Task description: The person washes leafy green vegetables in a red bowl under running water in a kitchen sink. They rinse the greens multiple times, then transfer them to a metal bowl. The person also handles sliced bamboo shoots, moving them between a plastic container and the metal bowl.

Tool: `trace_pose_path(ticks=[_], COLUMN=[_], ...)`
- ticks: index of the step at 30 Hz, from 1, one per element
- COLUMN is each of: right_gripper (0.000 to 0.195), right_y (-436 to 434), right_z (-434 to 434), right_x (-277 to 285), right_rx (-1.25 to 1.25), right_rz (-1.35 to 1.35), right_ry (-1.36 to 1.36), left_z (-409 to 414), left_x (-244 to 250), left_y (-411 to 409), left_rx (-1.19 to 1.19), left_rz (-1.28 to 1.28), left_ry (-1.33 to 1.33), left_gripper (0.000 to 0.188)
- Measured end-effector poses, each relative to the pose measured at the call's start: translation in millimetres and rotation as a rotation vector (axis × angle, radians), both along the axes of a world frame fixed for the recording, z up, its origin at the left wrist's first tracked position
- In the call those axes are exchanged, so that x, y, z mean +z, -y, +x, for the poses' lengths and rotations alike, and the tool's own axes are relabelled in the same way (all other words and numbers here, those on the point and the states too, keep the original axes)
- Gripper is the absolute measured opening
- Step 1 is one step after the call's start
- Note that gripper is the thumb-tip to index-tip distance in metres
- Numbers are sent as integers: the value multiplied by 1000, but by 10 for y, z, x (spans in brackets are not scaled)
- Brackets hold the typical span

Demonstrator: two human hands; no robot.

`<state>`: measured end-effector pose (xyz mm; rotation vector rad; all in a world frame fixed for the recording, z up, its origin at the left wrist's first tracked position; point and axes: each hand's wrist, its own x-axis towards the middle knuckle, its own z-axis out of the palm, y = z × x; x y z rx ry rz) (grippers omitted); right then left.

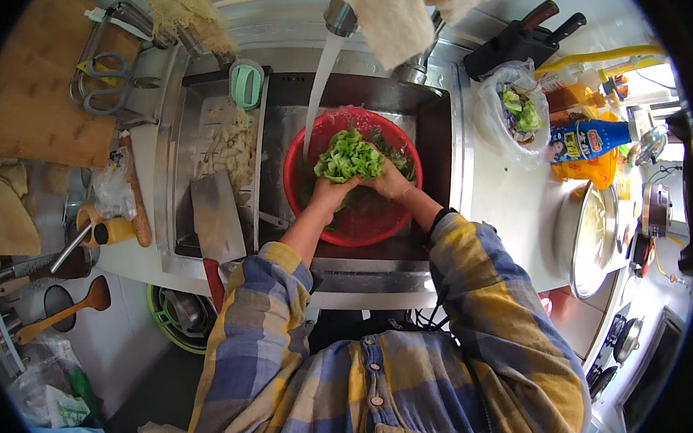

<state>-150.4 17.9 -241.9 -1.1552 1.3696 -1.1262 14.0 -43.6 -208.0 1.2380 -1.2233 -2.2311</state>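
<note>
A bunch of green leafy vegetables (350, 154) is gathered between my two hands over a red plastic basin (357, 238). My left hand (332, 193) grips it from the lower left, and my right hand (389, 177) cups its right side; some fingers are hidden by the leaves. More greens (401, 153) lie in the water at the basin's right. From the metal faucet (340, 15) a stream of water (319, 81) falls into the basin's left part. The basin stands in the large sink compartment (438, 151).
Left, a cleaver (218, 215) with a red handle lies across the small sink compartment, beside pale peelings (229, 149) and a green-and-white scrubber (247, 84). On the right counter are a bag of vegetable scraps (516, 114), a knife block (508, 46), a blue bottle (592, 139) and a metal bowl (589, 240).
</note>
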Motion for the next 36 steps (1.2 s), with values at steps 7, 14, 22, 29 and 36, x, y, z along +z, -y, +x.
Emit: trace_pose_path(ticks=[7,14,22,29,36], right_gripper=[80,66,91,101,103], right_y=[58,-134,-428,-453,-204], right_z=[66,113,364,650,1050], right_x=[-95,1341,2243,2764,3193], right_rx=[25,34,195,219,402], right_rz=[6,13,-244,-449,-447], right_ry=[119,-15,-409,-419,-603], left_z=[-82,-70,113,350,651], left_x=[66,892,1758,1885,1946], left_y=[35,-143,-544,-641,-476], left_rx=[99,-169,64,299,736], left_rz=[151,-200,-426,-662,-363], left_ry=[44,-247,-449,-342,-674], left_gripper=[63,60,64,68,54])
